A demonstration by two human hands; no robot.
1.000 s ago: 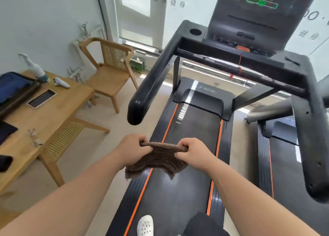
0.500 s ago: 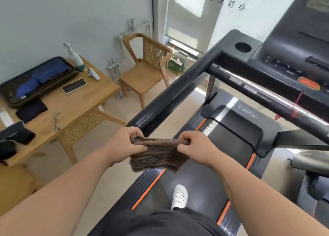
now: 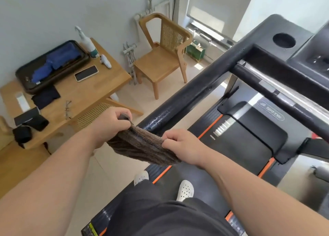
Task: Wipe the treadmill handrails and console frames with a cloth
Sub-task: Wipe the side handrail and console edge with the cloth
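At near end of L handrail [image 3: 195,91], L hand [image 3: 114,123] and R hand [image 3: 181,146] each pinch brown cloth [image 3: 142,150] w/ curled fingers, cloth now brought from over belt [image 3: 240,146] up to rail end, contact unclear, so wiping prob abt to start.

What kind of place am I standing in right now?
Most likely a small gym or fitness studio. You are standing on a treadmill, its black handrail right by the brown cloth that your left hand and right hand grip. A wooden table and chair stand by the wall.
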